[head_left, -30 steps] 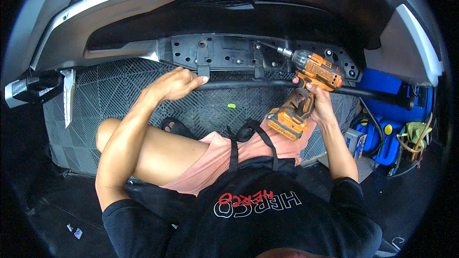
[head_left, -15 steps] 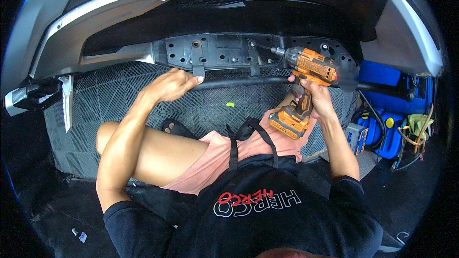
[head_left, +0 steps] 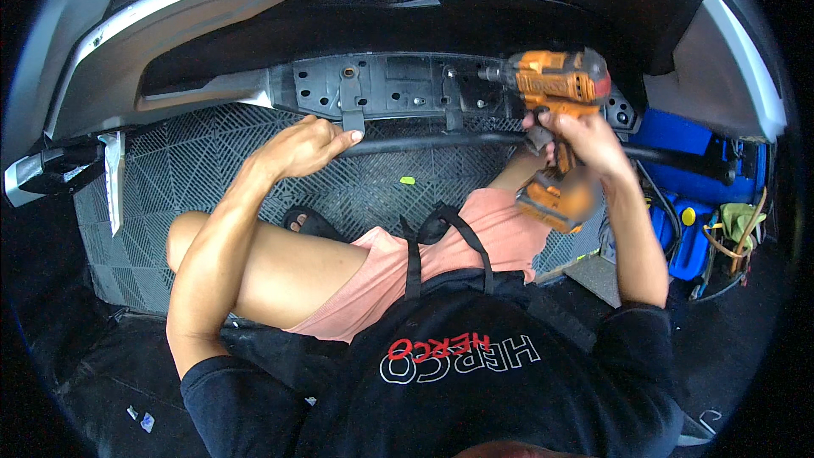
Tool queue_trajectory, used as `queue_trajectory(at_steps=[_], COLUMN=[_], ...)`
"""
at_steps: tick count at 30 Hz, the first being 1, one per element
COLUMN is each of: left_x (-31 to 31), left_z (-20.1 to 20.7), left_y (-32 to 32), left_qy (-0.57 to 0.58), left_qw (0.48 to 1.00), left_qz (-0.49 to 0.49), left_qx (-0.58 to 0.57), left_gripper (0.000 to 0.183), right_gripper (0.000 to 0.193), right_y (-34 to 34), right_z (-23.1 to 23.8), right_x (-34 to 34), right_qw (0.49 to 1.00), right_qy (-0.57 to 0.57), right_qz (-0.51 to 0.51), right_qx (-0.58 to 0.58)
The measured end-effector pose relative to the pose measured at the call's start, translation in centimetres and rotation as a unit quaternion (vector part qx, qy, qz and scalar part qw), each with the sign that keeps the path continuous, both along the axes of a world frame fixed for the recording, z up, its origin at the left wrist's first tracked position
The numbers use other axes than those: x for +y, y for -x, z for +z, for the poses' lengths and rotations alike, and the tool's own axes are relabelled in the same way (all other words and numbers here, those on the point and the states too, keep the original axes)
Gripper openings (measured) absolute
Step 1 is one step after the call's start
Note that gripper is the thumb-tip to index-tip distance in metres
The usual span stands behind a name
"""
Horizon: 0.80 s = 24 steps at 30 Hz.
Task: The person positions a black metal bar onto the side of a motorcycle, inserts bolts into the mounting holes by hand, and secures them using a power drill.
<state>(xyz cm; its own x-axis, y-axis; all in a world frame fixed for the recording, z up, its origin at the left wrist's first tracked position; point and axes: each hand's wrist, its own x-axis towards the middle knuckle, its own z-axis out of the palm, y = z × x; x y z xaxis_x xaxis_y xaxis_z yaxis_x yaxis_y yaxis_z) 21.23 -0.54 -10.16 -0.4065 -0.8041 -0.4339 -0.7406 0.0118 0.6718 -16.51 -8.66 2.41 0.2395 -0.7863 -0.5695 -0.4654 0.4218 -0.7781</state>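
Note:
My left hand is closed around the left end of a long black bar, its thumb beside a bracket tab. The bar runs rightward behind the tool to the right side. My right hand grips the handle of an orange and black cordless impact driver, which has a battery at its base. The driver's nose points left, along a dark metal plate pierced with holes and bearing several bolts. Its tip is near a bolt on that plate; whether they touch I cannot tell.
A patterned grey floor mat lies beneath the bar, with a small yellow-green piece on it. Grey car bumper trim curves overhead at left. Blue cases and cables stand at right. My seated legs in pink shorts are below.
My right hand has moved the impact driver right and slightly up, its nose drawing back from the bolt. My left hand stays on the bar.

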Motion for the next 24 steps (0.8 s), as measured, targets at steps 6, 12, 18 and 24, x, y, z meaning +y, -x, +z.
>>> queue_trajectory(at_steps=[6,12,18,24], left_x=[-0.2,0.0,-0.2,-0.3], left_z=[0.0,0.0,-0.1,0.3], left_y=[0.0,0.0,0.0,0.0], left_qy=[-0.012,-0.013,-0.010,-0.012], left_qw=[1.000,1.000,1.000,1.000], left_qz=[-0.002,0.004,-0.008,-0.011], left_qx=[-0.015,0.005,0.014,0.011], left_gripper=[0.070,0.069,0.067,0.067], right_gripper=[0.037,0.030,0.032,0.031], right_y=[-3.5,-5.7,-4.2,-4.0], right_z=[3.5,4.3,3.5,3.3], right_x=[-5.9,-5.8,-4.6,-4.4], right_qw=[0.980,0.971,0.984,0.983], right_qy=[0.024,0.043,0.016,0.031], right_qz=[0.172,0.197,0.138,0.137], right_qx=[0.096,0.126,0.111,0.123])
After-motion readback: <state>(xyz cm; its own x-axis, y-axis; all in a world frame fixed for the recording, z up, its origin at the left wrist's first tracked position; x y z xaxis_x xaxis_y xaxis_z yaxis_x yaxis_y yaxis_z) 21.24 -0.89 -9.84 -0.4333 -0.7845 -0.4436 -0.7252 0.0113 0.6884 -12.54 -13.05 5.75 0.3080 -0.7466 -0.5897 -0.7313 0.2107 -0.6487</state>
